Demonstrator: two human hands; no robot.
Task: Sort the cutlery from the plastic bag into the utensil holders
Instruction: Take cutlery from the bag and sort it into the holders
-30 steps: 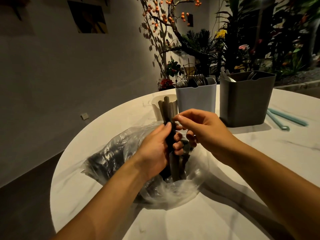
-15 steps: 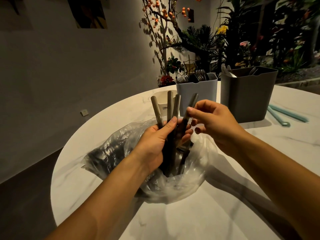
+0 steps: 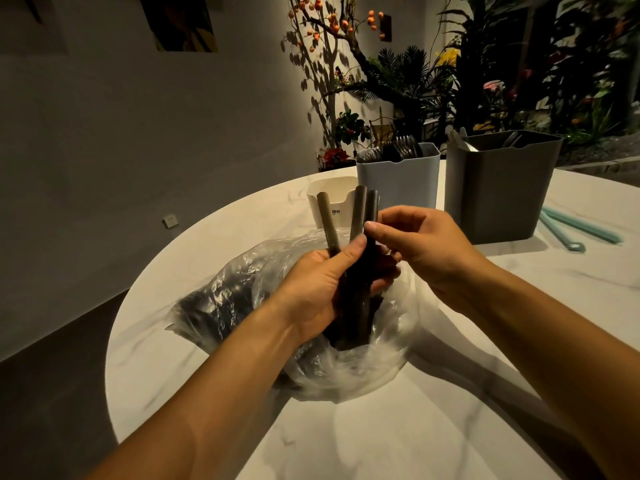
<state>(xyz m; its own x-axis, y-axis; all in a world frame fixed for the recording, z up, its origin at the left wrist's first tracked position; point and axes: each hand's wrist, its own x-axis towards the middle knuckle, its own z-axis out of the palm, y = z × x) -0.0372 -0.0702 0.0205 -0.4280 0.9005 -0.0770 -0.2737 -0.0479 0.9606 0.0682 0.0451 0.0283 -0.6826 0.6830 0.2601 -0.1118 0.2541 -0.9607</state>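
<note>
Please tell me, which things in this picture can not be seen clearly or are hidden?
All in the head view:
- Cutlery handles: working ends hidden by the left hand and the plastic bag, so type unknown.
- Bag contents: dark, blurred by crinkled plastic.
- Right hand: fingertips meet the handles; exact grip unclear.
- White holder: inside hidden behind the handles.
- Dark grey holder: contents mostly below its rim.

A round white marble table (image 3: 398, 427) lies under the hands; a plain grey wall (image 3: 104, 133) stands beyond and left of them, with a picture (image 3: 180, 24) high up and a socket (image 3: 170, 221) low; a branch with orange berries (image 3: 332, 26) and dark plants (image 3: 519, 64) rise behind; dark floor (image 3: 45, 393) lower left; light dim and warm.
</note>
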